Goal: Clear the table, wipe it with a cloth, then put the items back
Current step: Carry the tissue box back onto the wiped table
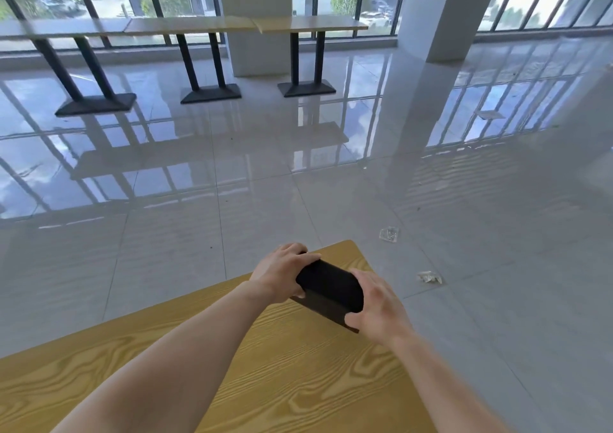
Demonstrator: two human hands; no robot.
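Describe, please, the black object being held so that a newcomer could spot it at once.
Start at the yellow wood-grain table nearest the camera and follow it to its far corner. There the left hand and right hand grip a black oblong box by its ends. It is the only dark thing there; the crumpled scraps lie on the floor.

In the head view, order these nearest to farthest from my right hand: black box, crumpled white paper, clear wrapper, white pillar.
1. The black box, gripped by the right hand.
2. The crumpled white paper, on the floor to the right.
3. The clear wrapper, on the floor farther ahead.
4. The white pillar, far back.
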